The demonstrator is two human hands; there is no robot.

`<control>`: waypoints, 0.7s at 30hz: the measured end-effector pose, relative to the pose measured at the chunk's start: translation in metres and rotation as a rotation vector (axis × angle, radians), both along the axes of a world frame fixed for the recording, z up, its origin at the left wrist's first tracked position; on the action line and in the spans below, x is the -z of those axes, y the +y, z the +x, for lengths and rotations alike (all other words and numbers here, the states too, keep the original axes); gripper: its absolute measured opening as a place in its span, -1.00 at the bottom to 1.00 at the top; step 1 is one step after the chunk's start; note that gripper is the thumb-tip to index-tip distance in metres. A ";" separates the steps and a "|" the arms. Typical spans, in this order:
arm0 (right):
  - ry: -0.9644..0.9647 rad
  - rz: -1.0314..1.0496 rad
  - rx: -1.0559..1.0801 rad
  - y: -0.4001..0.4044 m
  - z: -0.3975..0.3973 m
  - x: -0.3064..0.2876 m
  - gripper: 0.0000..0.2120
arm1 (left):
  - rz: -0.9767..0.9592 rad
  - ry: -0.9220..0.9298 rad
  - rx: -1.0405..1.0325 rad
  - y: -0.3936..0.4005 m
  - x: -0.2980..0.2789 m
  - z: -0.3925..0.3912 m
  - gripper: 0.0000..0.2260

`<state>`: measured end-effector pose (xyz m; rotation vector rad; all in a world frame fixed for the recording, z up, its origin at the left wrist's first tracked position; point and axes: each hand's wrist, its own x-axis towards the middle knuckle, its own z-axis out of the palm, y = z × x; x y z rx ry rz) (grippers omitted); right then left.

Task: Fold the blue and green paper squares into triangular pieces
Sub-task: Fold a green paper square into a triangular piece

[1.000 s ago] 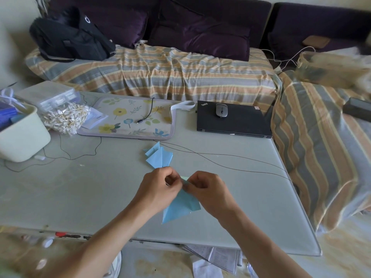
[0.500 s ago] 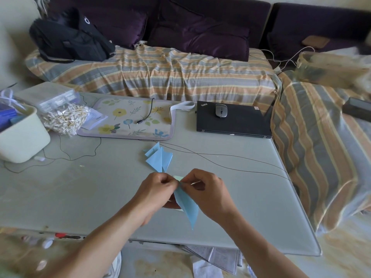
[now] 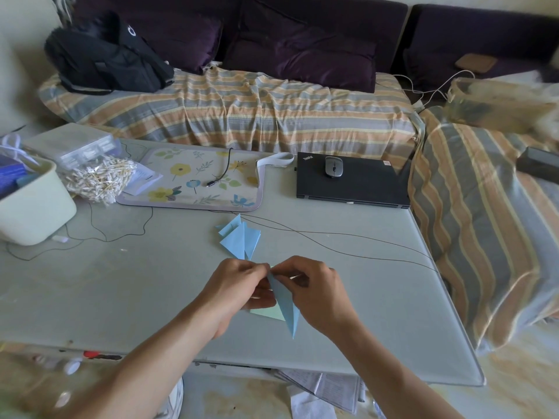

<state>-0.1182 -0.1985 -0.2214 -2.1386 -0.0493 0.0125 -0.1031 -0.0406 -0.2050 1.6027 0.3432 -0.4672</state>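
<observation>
A narrow folded blue paper [image 3: 287, 309] hangs point-down above the grey table [image 3: 121, 297]. My left hand [image 3: 239, 285] and my right hand [image 3: 314, 293] both pinch its top end, fingertips nearly meeting. Under it a pale green paper [image 3: 267, 313] lies flat on the table, partly hidden by my left hand. A small pile of folded blue triangular pieces [image 3: 239, 238] sits just beyond my hands.
A floral mat [image 3: 199, 179] with a cable, a shut black laptop [image 3: 363, 182] with a mouse [image 3: 333, 166], a white tub [image 3: 33, 204] and a bag of cotton swabs [image 3: 99, 176] line the far side. Thin wires cross the table. A striped sofa stands behind.
The blue paper has gone from a wide flap under my hands to a narrow point hanging down. My hands have closed together at its top. The green paper now shows beneath.
</observation>
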 end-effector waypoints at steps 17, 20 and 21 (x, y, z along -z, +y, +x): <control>0.139 0.076 0.093 0.001 0.000 -0.004 -0.76 | 0.113 -0.173 0.014 0.004 0.002 -0.001 -0.89; 0.173 0.093 0.079 0.002 -0.001 -0.005 -0.76 | 0.116 -0.185 -0.020 0.004 0.001 -0.001 -0.88; 0.183 0.099 0.066 0.002 -0.001 -0.005 -0.78 | 0.122 -0.186 -0.028 0.004 0.001 -0.001 -0.89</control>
